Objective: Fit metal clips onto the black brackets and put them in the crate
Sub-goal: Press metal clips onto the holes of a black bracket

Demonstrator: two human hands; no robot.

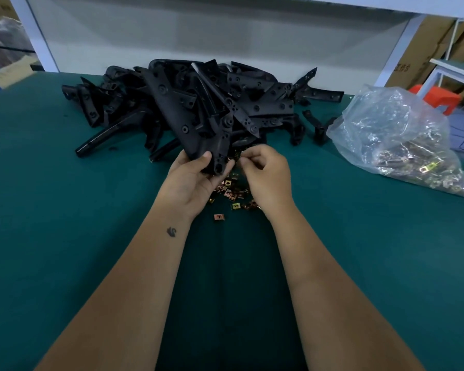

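My left hand [190, 180] grips the lower end of a long black bracket [188, 121], which leans up and away over the pile. My right hand [263, 172] is just to its right, fingertips pinched together at the bracket's end around a small metal clip [237, 155] that is mostly hidden. Below and between my hands lies a scatter of several small brass-coloured clips [232, 195] on the green table [65, 210]. A heap of black brackets [252, 103] fills the table's far middle. No crate is in view.
A clear plastic bag of metal clips [402, 140] lies at the right. A white frame post [35, 33] and a back panel stand behind the heap. Cardboard boxes [423, 49] and a red stool [439, 99] are beyond the table at right.
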